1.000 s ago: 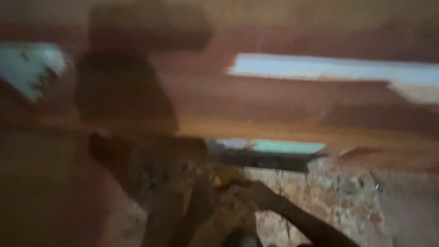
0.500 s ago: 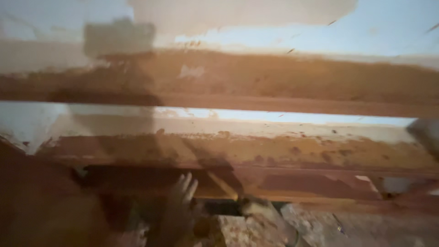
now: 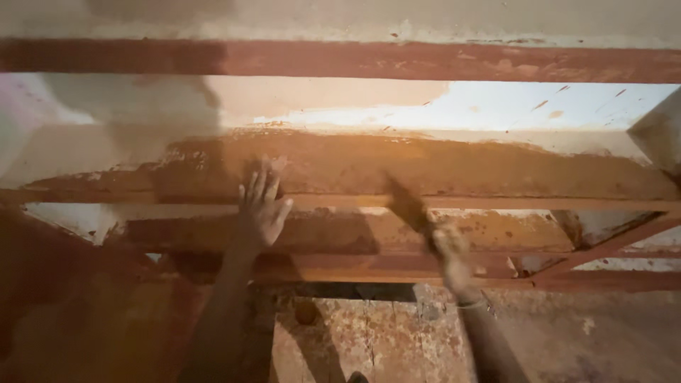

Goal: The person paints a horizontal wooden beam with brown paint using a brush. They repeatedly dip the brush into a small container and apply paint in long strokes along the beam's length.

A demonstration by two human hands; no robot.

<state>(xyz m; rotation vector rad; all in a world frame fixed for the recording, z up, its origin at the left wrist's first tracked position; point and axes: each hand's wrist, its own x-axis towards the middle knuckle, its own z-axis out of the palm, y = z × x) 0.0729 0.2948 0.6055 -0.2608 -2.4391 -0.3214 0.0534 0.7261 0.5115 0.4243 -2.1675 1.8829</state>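
1. so the left hand point(image 3: 261, 207) is up flat against the rusty-brown beam point(image 3: 369, 170), fingers spread wide, palm pressed near the beam's lower edge, gripping nothing; looks like it's bracing there.
2. right hand point(image 3: 454, 261) is closed around a brush point(image 3: 410, 209); it's blurry, but the dark head sits right at the beam's lower edge, a bit right of the middle; hands are well apart.
3. my read: this is mid-coat, brown paint going onto the beam; the face looks mostly covered, patchier toward the left end.
4. the next stroke probably needs the brush kept tight along that bottom edge so nothing smears onto the pale plaster panels point(image 3: 496, 106); also worth keeping the left palm off wet paint, though I can't tell if that spot is wet.
5. surroundings: a second brown beam point(image 3: 425, 60) runs across the top, with more brown framing point(image 3: 397, 266) below; there's a rough, flaky stained wall point(image 3: 397, 333) along the bottom; warm light with hard shadows on the left side.
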